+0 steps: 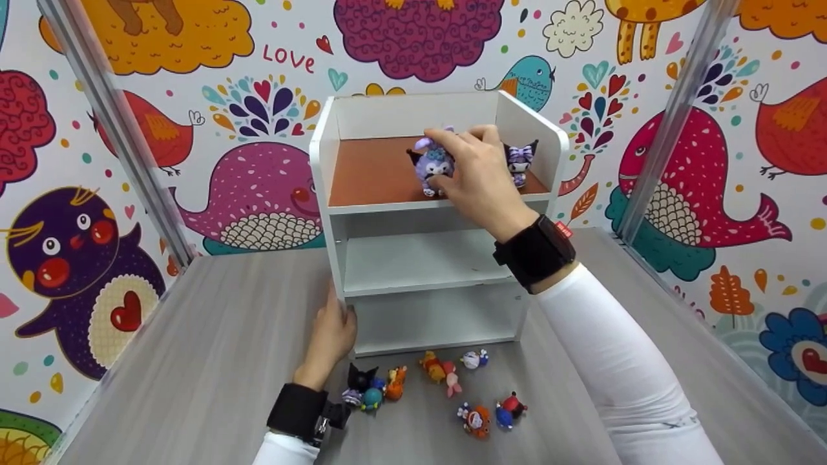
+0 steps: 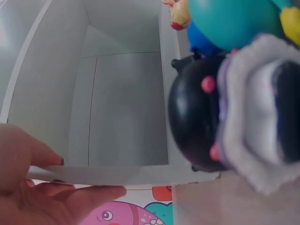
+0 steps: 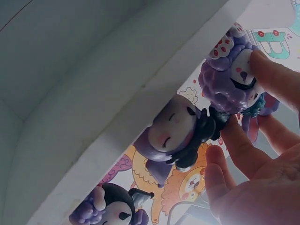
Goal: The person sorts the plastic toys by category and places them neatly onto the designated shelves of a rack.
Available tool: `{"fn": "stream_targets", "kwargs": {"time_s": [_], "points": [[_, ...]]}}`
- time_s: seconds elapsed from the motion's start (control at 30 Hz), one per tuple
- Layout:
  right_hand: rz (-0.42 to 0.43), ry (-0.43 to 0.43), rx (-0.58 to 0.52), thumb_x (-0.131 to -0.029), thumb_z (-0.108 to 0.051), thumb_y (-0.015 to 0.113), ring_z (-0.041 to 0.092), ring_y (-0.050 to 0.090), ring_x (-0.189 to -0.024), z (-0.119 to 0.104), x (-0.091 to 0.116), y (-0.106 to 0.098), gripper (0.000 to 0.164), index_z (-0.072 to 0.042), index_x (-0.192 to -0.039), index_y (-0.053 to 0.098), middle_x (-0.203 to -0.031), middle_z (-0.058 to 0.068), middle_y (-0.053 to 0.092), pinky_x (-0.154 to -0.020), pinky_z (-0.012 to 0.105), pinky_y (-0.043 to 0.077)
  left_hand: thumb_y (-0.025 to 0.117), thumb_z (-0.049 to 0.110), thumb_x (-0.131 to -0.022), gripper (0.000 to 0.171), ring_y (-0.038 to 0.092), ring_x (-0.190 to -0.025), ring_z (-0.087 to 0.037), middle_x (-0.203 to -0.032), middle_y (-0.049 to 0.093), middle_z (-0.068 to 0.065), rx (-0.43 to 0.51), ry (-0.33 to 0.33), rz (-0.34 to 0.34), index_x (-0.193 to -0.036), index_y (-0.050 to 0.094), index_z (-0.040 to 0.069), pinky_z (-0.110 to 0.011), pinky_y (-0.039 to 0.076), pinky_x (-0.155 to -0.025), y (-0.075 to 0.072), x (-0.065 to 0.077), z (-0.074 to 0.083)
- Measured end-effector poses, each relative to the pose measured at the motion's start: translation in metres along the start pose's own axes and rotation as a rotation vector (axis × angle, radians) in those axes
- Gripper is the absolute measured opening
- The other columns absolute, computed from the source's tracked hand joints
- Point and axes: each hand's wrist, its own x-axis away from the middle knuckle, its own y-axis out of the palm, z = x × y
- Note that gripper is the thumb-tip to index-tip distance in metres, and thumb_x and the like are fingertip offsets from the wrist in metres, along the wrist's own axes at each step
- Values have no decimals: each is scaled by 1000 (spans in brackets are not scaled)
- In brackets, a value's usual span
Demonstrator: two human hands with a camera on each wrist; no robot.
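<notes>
My right hand (image 1: 481, 174) is at the top tier of a small white shelf (image 1: 429, 287), thumb and fingertips pinching a purple figurine (image 1: 431, 171) near the front edge. In the right wrist view this figurine (image 3: 220, 89) has a bumpy purple body and a pale face. Beside it stand a purple-and-black figurine (image 3: 171, 124) and another with a black hood (image 3: 117, 204). A bow-topped figurine (image 1: 519, 165) shows right of my hand in the head view. Lower down, my left hand (image 1: 333, 332) grips the shelf's left side panel (image 2: 112, 174), thumb inside and fingers outside.
On the grey table (image 1: 213, 361), several figurines lie before the shelf: a black-hooded one (image 1: 360, 376), a teal one (image 1: 372, 398), an orange one (image 1: 395, 382), a yellow-and-red bear (image 1: 431, 367), a pink one (image 1: 452, 381). Cartoon-printed walls (image 1: 258, 39) surround the table.
</notes>
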Motion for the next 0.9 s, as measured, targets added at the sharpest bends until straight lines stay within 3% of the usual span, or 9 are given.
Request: {"fn": "stream_targets", "kwargs": {"time_s": [0.3, 0.47, 0.53, 0.9], "points": [[10, -11, 16, -87, -10, 77, 30, 41, -123, -1, -1, 3, 57, -14, -141, 59, -130, 12, 68, -109, 45, 29, 50, -11, -90, 68, 63, -63, -29, -108, 65, -40, -7, -15, -6, -153, 24, -4, -40, 49, -56, 0, 1, -1], [13, -19, 28, -86, -14, 79, 30, 41, -123, -1, -2, 4, 57, -14, -140, 59, -129, 12, 68, -110, 46, 29, 50, -9, -91, 67, 53, -57, -21, -76, 65, -23, -37, -47, -11, -153, 26, -3, -40, 46, -57, -1, 0, 0], [6, -18, 33, -87, -15, 78, 30, 41, -124, -1, -3, 3, 57, -15, -141, 59, -129, 12, 68, -110, 46, 28, 50, -9, -91, 67, 51, -56, -20, -72, 63, -21, -44, -48, -8, -153, 26, -3, -40, 46, -58, -1, -1, 0], [-1, -42, 61, -87, -15, 77, 33, 39, -127, 2, -1, 3, 59, -15, -142, 57, -130, 13, 67, -113, 48, 25, 50, -8, -91, 65, 67, -69, -35, -106, 68, -36, -28, -19, 13, -152, 29, -3, -43, 49, -59, 0, -1, -2]]}}
